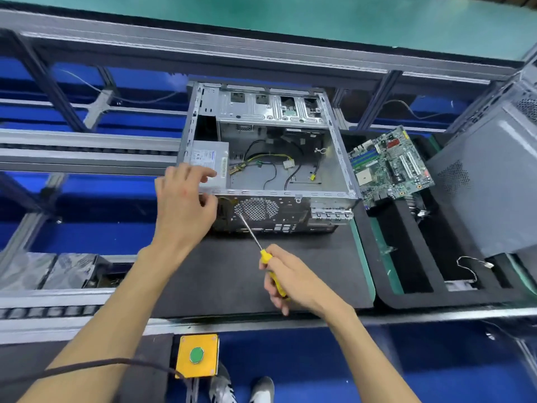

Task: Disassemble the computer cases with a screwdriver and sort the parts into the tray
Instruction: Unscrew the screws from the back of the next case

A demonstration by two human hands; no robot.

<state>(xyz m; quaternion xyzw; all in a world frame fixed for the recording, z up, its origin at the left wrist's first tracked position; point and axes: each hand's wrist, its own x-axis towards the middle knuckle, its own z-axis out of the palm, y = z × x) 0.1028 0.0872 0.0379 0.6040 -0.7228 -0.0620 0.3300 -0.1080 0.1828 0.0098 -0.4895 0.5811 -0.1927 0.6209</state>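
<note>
From my head camera, the open computer case (264,158) lies on its side on the dark mat (232,274), its side panel off. My left hand (186,205) rests on the case's near left corner, fingers loosely curled over the rim beside the grey power supply (209,161); I cannot tell whether they truly grip it. My right hand (290,277) is wrapped around the yellow handle of the screwdriver (261,251), whose metal tip sits against the rear panel just beside the round fan grille (257,209). Loose cables (270,167) trail across the case floor. To the right, a green motherboard (389,167) lies tilted in the black foam tray (406,257). Another grey case (488,199) stands beyond it.
</note>
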